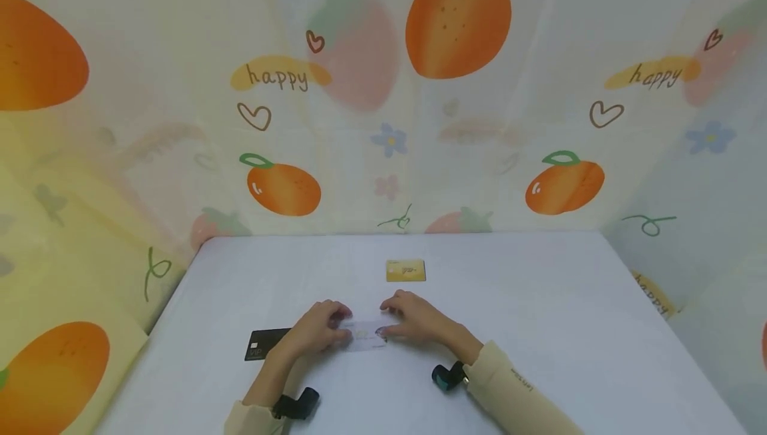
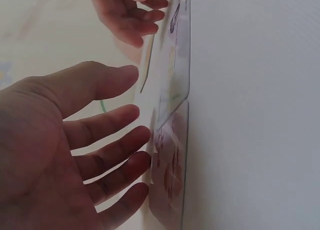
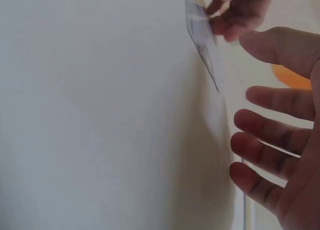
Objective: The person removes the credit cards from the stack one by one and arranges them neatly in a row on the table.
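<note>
A see-through card with faint print lies on the white table between my two hands. At its left end is my left hand, fingers spread and loosely bent in the left wrist view, gripping nothing. On the opposite side, my right hand has its thumb by the card's right end. In the right wrist view its fingers are apart with nothing between them. Whether either thumb touches the card cannot be told. A black card marked VIP is partly hidden behind my left hand. Beyond both hands sits a gold card.
The white table stretches to both sides. Behind it hangs a fruit-printed cloth, which also covers the left and right sides. In the left wrist view, a glossy panel lies below the see-through card; its kind is unclear.
</note>
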{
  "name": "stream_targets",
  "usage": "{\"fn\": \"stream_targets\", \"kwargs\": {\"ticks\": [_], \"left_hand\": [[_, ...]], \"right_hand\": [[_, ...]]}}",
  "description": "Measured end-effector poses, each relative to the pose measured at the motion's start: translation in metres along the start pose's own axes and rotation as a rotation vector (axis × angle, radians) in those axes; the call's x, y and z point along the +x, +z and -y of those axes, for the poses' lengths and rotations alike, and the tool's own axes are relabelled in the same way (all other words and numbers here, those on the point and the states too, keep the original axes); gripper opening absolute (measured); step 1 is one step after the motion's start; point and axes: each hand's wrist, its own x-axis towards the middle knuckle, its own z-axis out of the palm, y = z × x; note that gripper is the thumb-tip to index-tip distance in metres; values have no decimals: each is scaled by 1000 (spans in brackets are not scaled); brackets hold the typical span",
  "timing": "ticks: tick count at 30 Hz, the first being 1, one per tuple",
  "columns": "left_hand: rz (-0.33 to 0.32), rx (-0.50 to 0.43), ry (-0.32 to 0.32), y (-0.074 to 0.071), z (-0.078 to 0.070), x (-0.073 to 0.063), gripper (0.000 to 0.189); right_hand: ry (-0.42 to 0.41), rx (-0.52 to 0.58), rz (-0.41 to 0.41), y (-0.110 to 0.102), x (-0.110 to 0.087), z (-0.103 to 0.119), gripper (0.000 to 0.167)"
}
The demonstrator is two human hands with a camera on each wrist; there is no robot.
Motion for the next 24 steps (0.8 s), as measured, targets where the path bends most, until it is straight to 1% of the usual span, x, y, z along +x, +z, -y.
{"fn": "stream_targets", "kwargs": {"ticks": [5, 9, 15, 20, 24], "left_hand": [[-18, -54, 4, 2, -5, 9, 30], [-20, -81, 11, 4, -11, 21, 31], [2, -103, 13, 7, -17, 38, 31], [1, -127, -12, 7, -20, 49, 33], [-12, -132, 13, 7, -22, 58, 35]], "right_hand": [[11, 26, -45, -12, -2, -7, 41], [52, 39, -68, -21, -1, -13, 40], [121, 53, -97, -30, 0, -21, 41], [137, 14, -116, -35, 2, -26, 41], [124, -35, -160, -40, 4, -30, 39]]}}
